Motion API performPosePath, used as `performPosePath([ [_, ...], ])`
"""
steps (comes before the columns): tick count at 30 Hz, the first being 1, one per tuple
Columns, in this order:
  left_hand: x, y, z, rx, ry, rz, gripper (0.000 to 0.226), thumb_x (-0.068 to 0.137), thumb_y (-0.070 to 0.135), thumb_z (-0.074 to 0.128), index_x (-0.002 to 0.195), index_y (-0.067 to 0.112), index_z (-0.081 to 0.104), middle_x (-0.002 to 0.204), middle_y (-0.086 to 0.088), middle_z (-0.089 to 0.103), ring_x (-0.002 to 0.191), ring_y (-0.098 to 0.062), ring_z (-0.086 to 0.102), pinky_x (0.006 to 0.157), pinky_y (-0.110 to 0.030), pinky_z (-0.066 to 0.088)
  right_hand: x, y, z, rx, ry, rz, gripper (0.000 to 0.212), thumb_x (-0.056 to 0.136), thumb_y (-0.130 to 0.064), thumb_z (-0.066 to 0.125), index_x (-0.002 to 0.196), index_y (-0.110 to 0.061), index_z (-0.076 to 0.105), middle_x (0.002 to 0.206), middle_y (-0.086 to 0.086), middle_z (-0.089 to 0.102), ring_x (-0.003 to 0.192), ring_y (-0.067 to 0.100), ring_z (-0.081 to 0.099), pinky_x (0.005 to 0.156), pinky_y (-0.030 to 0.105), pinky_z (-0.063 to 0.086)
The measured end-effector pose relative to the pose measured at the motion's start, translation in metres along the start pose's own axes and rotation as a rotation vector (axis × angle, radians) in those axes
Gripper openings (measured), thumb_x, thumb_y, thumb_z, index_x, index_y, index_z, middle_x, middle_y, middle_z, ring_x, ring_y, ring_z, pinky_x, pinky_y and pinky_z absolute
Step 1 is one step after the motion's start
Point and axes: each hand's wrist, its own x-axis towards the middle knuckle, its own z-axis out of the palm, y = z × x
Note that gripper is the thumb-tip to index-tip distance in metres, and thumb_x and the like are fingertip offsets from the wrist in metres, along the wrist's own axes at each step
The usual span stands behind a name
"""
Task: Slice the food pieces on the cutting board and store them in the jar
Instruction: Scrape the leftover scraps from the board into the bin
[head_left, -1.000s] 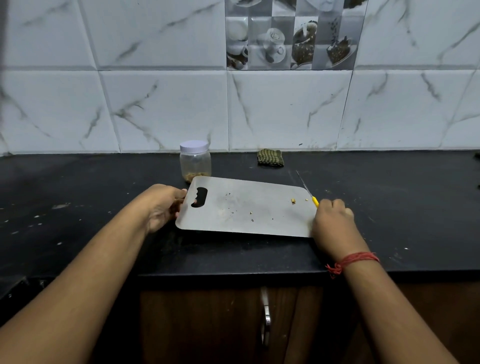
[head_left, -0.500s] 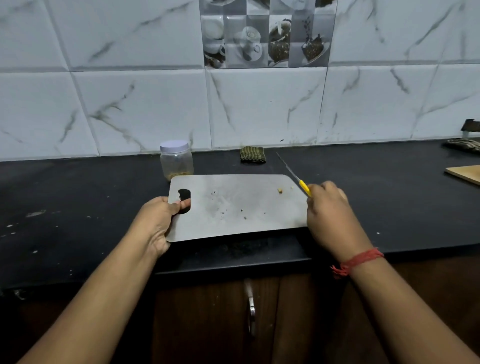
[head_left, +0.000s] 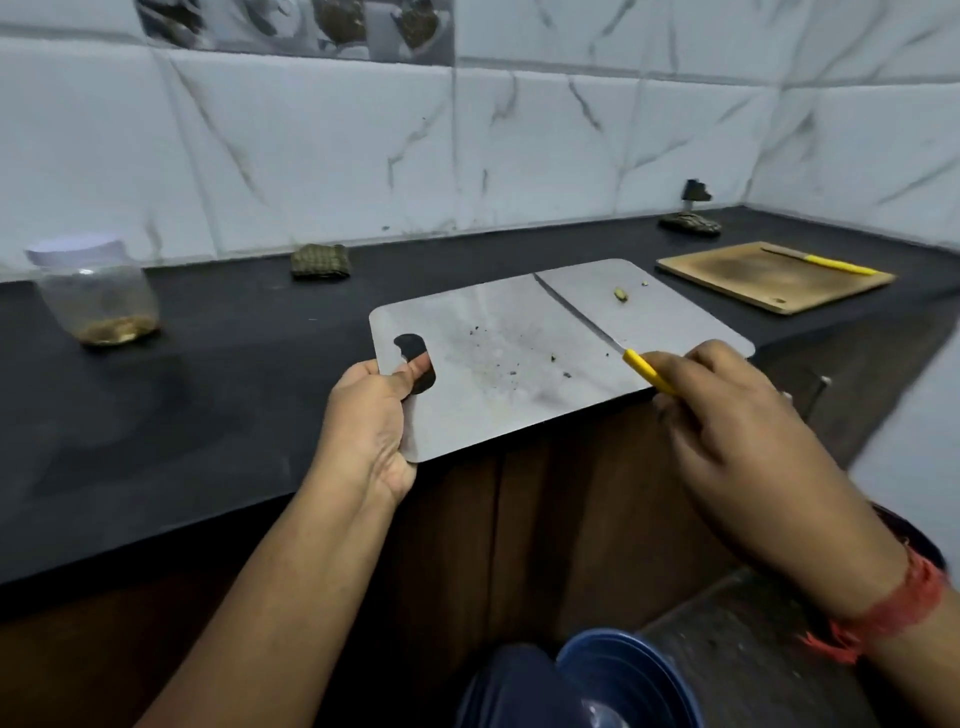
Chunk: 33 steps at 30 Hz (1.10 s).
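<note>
Cutting board (head_left: 519, 343) gripped at its cutout by left hand (head_left: 374, 421), right hand (head_left: 727, 415) clasping knife (head_left: 613, 345); I judge scraps get scraped off.

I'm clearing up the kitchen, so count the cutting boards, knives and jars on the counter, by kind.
Cutting boards: 2, grey metal board, wooden board
Yellow-handled knives: 2, held, lying on the wood
Clear white-lidded jar: 1
Total: 5
</note>
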Motion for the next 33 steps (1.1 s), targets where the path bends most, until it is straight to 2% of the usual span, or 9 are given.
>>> performPosePath([
  [5,-0.022,-0.053,0.052,0.058,-0.105,0.002,0.015,0.103,0.004,0.046,0.113,0.006,0.056,0.100,-0.001,0.078,0.094,-0.023,0.075,0.076,-0.054,0.061,-0.053,0.043,-0.020,-0.017,-0.007,0.079,0.032,0.094,-0.023,0.040,0.121,-0.017,0.057,0.091,-0.005,0.045,0.084,0.012,0.047,0.072,0.026,0.038],
  [7,-0.032,-0.075,0.069,0.089,-0.149,-0.009,0.015,0.103,0.005,0.046,0.114,0.008,0.056,0.100,0.001,0.078,0.094,-0.023,0.075,0.081,-0.057,0.059,-0.074,0.061,-0.024,-0.021,-0.006,0.116,0.036,0.091,-0.027,0.039,0.120,-0.018,0.057,0.090,-0.006,0.044,0.082,0.011,0.046,0.071,0.025,0.038],
  [13,-0.059,-0.147,0.096,0.195,-0.260,-0.024,0.014,0.105,0.010,0.045,0.114,0.014,0.055,0.106,0.005,0.076,0.103,-0.026,0.071,0.091,-0.057,0.055,-0.132,0.101,-0.016,-0.005,-0.010,0.265,0.034,0.091,-0.024,0.043,0.120,-0.016,0.058,0.088,-0.006,0.044,0.080,0.012,0.047,0.069,0.020,0.033],
  [18,-0.080,-0.195,0.085,0.297,-0.319,0.009,0.011,0.106,0.014,0.046,0.112,0.019,0.054,0.108,0.011,0.075,0.098,-0.023,0.069,0.085,-0.046,0.058,-0.174,0.110,0.003,0.068,-0.060,0.322,0.031,0.091,-0.019,0.047,0.120,-0.018,0.059,0.089,-0.009,0.043,0.081,0.008,0.047,0.070,0.015,0.033],
  [21,-0.089,-0.226,0.077,0.286,-0.306,-0.087,0.011,0.106,0.015,0.046,0.114,0.018,0.053,0.111,0.008,0.074,0.104,-0.030,0.069,0.088,-0.053,0.057,-0.197,0.112,0.008,0.109,-0.074,0.343,0.029,0.093,-0.020,0.046,0.120,-0.019,0.057,0.088,-0.010,0.042,0.081,0.006,0.048,0.071,0.012,0.035],
  [28,-0.088,-0.281,0.057,0.266,-0.267,-0.231,0.014,0.107,0.010,0.042,0.118,0.011,0.050,0.113,0.004,0.075,0.095,-0.019,0.074,0.071,-0.035,0.055,-0.252,0.132,0.028,0.166,-0.193,0.298,0.027,0.097,-0.022,0.043,0.121,-0.023,0.053,0.090,-0.012,0.040,0.084,0.005,0.049,0.074,0.016,0.037],
  [30,-0.084,-0.297,0.048,0.269,-0.238,-0.293,0.014,0.107,0.009,0.041,0.118,0.011,0.050,0.113,0.004,0.075,0.093,-0.018,0.075,0.068,-0.035,0.056,-0.267,0.142,0.043,0.217,-0.225,0.318,0.029,0.097,-0.022,0.043,0.124,-0.024,0.053,0.092,-0.012,0.042,0.087,0.006,0.050,0.076,0.017,0.039],
  [33,-0.084,-0.327,0.034,0.290,-0.154,-0.394,0.018,0.106,0.007,0.041,0.119,0.013,0.051,0.114,0.005,0.074,0.096,-0.022,0.073,0.071,-0.039,0.057,-0.286,0.159,0.071,0.282,-0.264,0.336,0.028,0.099,-0.025,0.042,0.124,-0.024,0.054,0.094,-0.011,0.043,0.090,0.005,0.051,0.079,0.017,0.039],
])
